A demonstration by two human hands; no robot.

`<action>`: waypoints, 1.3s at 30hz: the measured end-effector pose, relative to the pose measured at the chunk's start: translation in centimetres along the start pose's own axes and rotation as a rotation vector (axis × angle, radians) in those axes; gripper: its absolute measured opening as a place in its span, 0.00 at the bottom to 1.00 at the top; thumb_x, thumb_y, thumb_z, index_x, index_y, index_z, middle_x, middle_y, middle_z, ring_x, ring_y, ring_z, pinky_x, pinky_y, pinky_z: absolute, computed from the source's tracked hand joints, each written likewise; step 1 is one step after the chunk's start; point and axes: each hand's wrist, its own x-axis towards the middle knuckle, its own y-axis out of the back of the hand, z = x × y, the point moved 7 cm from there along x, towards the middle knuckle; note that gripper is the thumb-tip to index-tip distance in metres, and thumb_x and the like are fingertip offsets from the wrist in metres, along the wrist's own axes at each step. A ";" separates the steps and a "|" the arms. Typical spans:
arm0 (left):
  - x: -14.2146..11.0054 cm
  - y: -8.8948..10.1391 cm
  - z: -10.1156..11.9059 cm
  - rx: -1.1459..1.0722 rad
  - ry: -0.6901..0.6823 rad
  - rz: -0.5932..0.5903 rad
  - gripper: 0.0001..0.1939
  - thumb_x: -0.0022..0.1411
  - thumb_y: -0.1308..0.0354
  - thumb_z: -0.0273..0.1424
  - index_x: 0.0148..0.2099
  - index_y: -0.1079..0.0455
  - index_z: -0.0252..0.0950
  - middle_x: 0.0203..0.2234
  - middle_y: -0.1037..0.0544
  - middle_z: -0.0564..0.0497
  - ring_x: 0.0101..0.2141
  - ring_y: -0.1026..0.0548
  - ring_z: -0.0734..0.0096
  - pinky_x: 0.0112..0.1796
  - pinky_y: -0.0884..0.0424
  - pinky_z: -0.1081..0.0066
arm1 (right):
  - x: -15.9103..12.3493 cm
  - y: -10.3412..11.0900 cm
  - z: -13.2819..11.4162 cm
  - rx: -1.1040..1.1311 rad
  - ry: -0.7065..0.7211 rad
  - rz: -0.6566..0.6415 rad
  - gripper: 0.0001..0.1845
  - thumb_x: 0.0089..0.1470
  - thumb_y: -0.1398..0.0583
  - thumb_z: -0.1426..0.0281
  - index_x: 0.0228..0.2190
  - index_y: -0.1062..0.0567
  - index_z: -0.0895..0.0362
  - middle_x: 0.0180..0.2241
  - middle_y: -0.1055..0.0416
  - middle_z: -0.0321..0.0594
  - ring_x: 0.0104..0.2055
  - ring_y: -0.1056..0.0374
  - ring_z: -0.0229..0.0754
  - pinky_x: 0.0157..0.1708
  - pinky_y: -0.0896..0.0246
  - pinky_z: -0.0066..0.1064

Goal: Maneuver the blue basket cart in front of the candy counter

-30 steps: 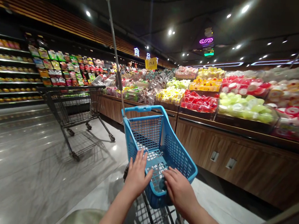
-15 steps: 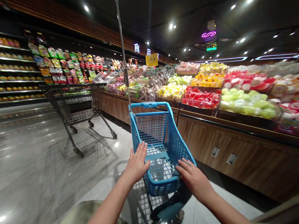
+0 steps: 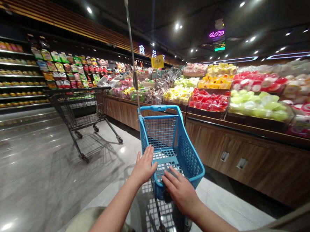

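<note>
We have both bare hands on a bright blue plastic shopping basket (image 3: 187,160) with mesh walls, which sits on a dark wheeled wire cart frame (image 3: 162,214) directly ahead of us. The basket's long axis runs forward from our body, its near end under our hands and its far end pointing along the aisle.

Our left hand (image 3: 144,166) lies open on the basket's left side, fingers spread and pointing forward, with no pinch on anything. Our right hand (image 3: 180,192) sits lower in view, across the near right part of the basket, its fingers spread and slightly curved over the blue rim, and it pinches nothing either. The left hand is further along the basket; the right is nearer its near end.

A thin steel pole (image 3: 132,55) rises from the basket's far left corner. Left of the basket, a dark wire shopping trolley (image 3: 78,120) stands on polished grey floor tiles (image 3: 35,178). Right of the basket runs a long wood-fronted display counter (image 3: 249,163), piled with trays of red, yellow and pale green packaged goods (image 3: 259,105). Beyond the basket, a small yellow price card (image 3: 157,61) stands above the counter's far end.
</note>
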 end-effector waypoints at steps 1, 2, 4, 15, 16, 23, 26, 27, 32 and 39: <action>0.1 0.0 -0.1 -0.008 -0.005 -0.006 0.35 0.65 0.56 0.36 0.71 0.60 0.33 0.69 0.56 0.41 0.67 0.56 0.59 0.63 0.58 0.46 | -0.1 0.1 0.1 0.006 0.021 -0.021 0.22 0.61 0.48 0.76 0.56 0.33 0.60 0.58 0.35 0.49 0.65 0.48 0.55 0.56 0.37 0.51; 0.1 0.0 -0.1 -0.016 -0.010 -0.008 0.35 0.65 0.56 0.35 0.71 0.60 0.33 0.69 0.56 0.41 0.67 0.56 0.59 0.63 0.58 0.46 | -0.3 0.2 0.3 0.010 0.035 -0.044 0.23 0.61 0.47 0.76 0.57 0.34 0.60 0.59 0.36 0.49 0.66 0.49 0.55 0.57 0.38 0.50; 0.3 0.1 -0.2 -0.029 -0.014 -0.015 0.35 0.65 0.56 0.35 0.71 0.60 0.33 0.69 0.57 0.41 0.67 0.56 0.59 0.63 0.58 0.46 | -0.8 0.5 1.0 0.010 0.045 -0.071 0.24 0.60 0.47 0.76 0.58 0.34 0.59 0.60 0.37 0.48 0.66 0.51 0.55 0.58 0.38 0.50; 0.6 -0.3 -0.3 -0.081 -0.036 -0.005 0.36 0.63 0.56 0.32 0.71 0.60 0.32 0.69 0.57 0.40 0.67 0.57 0.57 0.63 0.57 0.46 | -5.2 3.5 9.2 -0.061 -0.091 -0.107 0.21 0.61 0.45 0.72 0.56 0.31 0.55 0.57 0.33 0.48 0.64 0.44 0.51 0.60 0.46 0.56; 0.7 -0.4 -0.2 -0.083 -0.029 -0.004 0.36 0.63 0.56 0.32 0.71 0.59 0.32 0.69 0.57 0.39 0.67 0.58 0.57 0.63 0.56 0.47 | -5.4 3.7 9.6 -0.062 -0.110 -0.089 0.21 0.61 0.45 0.71 0.55 0.31 0.56 0.57 0.33 0.48 0.63 0.44 0.52 0.60 0.45 0.55; 1.0 -1.1 -0.4 -0.121 -0.007 0.062 0.37 0.61 0.55 0.29 0.71 0.60 0.33 0.69 0.56 0.40 0.67 0.56 0.55 0.62 0.53 0.46 | -4.4 2.9 8.4 -0.055 -0.295 0.023 0.17 0.62 0.45 0.66 0.50 0.26 0.56 0.52 0.29 0.48 0.62 0.42 0.55 0.59 0.45 0.58; 0.9 -1.2 -0.8 -0.136 -0.010 0.072 0.37 0.61 0.55 0.28 0.71 0.61 0.34 0.69 0.56 0.40 0.67 0.56 0.55 0.62 0.54 0.46 | -3.6 2.6 6.6 -0.050 -0.314 0.033 0.16 0.62 0.45 0.67 0.49 0.26 0.55 0.52 0.29 0.48 0.62 0.42 0.55 0.58 0.43 0.57; 0.9 -1.3 -1.0 -0.138 -0.012 0.070 0.37 0.61 0.55 0.28 0.71 0.61 0.35 0.69 0.56 0.40 0.67 0.56 0.56 0.62 0.54 0.45 | -3.3 2.5 5.9 -0.049 -0.306 0.031 0.17 0.61 0.45 0.67 0.50 0.26 0.55 0.53 0.30 0.48 0.62 0.42 0.55 0.58 0.43 0.57; 0.5 -1.0 -2.2 -0.156 -0.043 0.064 0.38 0.61 0.56 0.26 0.71 0.62 0.35 0.69 0.55 0.40 0.67 0.57 0.57 0.63 0.55 0.45 | -2.6 1.9 3.1 -0.046 -0.190 -0.001 0.18 0.60 0.45 0.70 0.51 0.28 0.57 0.55 0.32 0.49 0.63 0.44 0.57 0.57 0.40 0.55; -0.2 -0.3 -3.0 -0.193 -0.106 0.002 0.37 0.63 0.57 0.29 0.71 0.64 0.32 0.69 0.58 0.40 0.68 0.60 0.59 0.63 0.58 0.47 | -3.5 2.4 4.6 -0.048 -0.046 -0.092 0.16 0.61 0.47 0.73 0.49 0.28 0.57 0.53 0.29 0.48 0.60 0.40 0.54 0.58 0.42 0.56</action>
